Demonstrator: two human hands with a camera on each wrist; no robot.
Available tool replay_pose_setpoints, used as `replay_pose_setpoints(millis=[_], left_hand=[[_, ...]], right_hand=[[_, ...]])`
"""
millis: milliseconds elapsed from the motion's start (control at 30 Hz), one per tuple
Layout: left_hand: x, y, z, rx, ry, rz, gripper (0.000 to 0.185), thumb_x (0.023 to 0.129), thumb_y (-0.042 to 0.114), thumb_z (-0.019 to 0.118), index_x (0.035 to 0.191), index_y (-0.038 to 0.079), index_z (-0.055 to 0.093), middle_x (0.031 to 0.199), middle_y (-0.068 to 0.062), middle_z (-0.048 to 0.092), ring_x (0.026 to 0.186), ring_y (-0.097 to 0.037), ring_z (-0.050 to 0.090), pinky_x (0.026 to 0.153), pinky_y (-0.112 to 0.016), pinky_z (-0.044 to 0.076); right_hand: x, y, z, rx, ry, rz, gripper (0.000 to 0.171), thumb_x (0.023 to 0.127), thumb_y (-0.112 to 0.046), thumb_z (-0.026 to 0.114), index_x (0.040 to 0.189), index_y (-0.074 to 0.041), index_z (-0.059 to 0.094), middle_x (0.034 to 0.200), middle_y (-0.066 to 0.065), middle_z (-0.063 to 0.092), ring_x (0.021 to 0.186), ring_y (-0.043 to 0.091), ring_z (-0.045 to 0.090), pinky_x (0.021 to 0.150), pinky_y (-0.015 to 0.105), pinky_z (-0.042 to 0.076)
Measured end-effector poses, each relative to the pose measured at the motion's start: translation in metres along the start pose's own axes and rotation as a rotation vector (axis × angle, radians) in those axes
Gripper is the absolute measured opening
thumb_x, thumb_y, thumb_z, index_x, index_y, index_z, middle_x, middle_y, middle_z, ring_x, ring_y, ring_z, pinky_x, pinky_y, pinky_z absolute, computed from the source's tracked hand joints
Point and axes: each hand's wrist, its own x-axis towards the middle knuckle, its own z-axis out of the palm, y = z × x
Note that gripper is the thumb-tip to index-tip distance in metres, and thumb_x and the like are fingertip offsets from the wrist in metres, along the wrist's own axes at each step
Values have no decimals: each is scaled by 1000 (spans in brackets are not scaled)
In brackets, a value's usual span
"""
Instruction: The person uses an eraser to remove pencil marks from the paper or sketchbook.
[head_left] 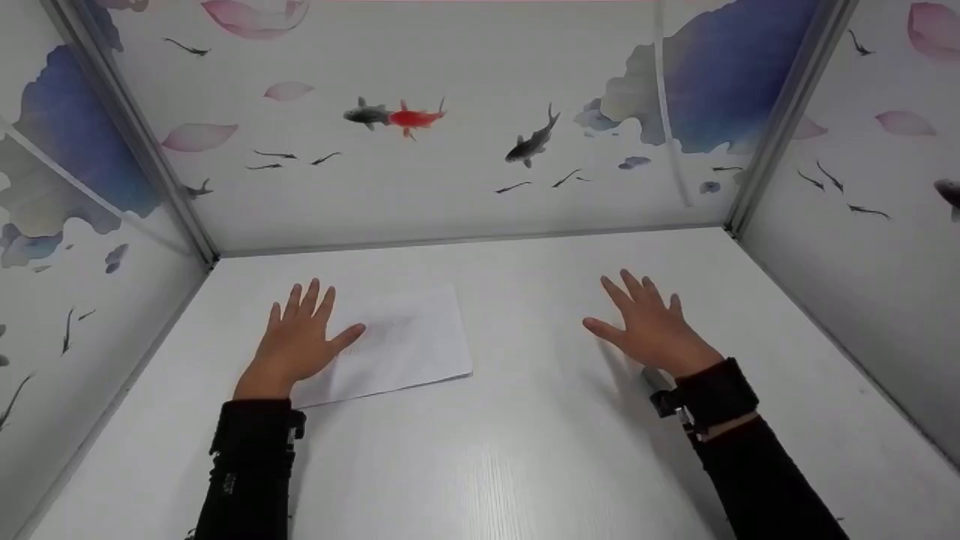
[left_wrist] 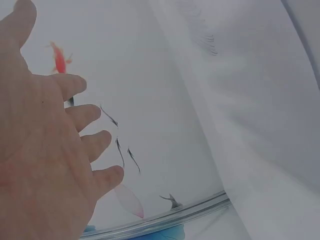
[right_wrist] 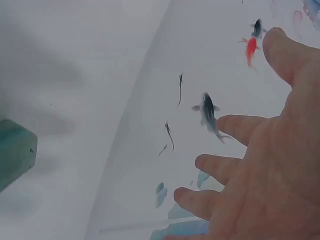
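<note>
Paper (head_left: 405, 341) lies flat under the spread left hand (head_left: 300, 341); the right hand (head_left: 649, 326) hovers spread, gripping nothing.

Your left hand (head_left: 298, 339) covers the near left corner of the paper sheet (head_left: 409, 341), and the faint print on it is too pale to read. A small dark thing (head_left: 654, 377) under your right hand (head_left: 651, 327) is mostly hidden. In the right wrist view, a greenish block (right_wrist: 15, 152) is cut off by the left edge and blurred.
</note>
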Motion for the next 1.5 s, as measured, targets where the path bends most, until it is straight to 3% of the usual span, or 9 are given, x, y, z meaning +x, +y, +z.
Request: replay_pose_setpoints(millis=[200,400,633,833,967,1233,1500], left_hand=[[-8,-23,0,10,-122,-10,101,107,67,44,162,-15,23,169,-39,13,157,-59,6,123,-75,6],[-5,-47,0,-3,-227,-15,103,106,63,53,159,-20,23,166,-42,17,154,-63,12,121,-77,10],[-10,-63,9,-23,-320,-33,108,100,57,69,157,-22,23,166,-43,17,152,-63,18,119,-79,16],[-11,-66,12,-31,-400,-55,105,95,48,79,158,-19,28,167,-41,20,154,-59,21,123,-68,24],[-8,-64,10,-6,-396,-52,100,95,47,79,157,-18,34,166,-39,24,154,-57,24,123,-66,27],[-8,-53,5,71,-339,-2,92,92,46,82,150,-17,46,160,-39,38,149,-58,34,114,-80,27],[-6,-34,13,71,-331,-24,92,91,41,85,149,-19,45,159,-39,39,150,-56,34,120,-73,26]], right_hand=[[5,-28,18,-4,-112,-104,92,107,-67,47,171,-8,20,176,25,10,160,54,7,120,81,4],[34,-65,42,-64,-267,-161,90,107,-68,46,172,-12,20,178,19,11,162,47,12,124,74,11],[70,-114,94,-228,-240,-296,83,109,-65,44,172,-16,23,179,8,13,163,38,18,127,64,20],[85,-148,109,-292,-239,-235,76,110,-59,47,169,-13,32,176,5,26,161,37,26,126,62,26],[90,-154,111,-338,-241,-213,74,110,-58,47,169,-15,34,175,3,29,160,40,28,124,65,28],[99,-147,116,-433,-253,-188,75,108,-63,47,169,-21,34,175,-3,30,161,39,26,124,68,25],[99,-134,124,-528,-221,-186,75,108,-65,45,168,-22,36,175,-5,31,161,36,27,123,67,27]])
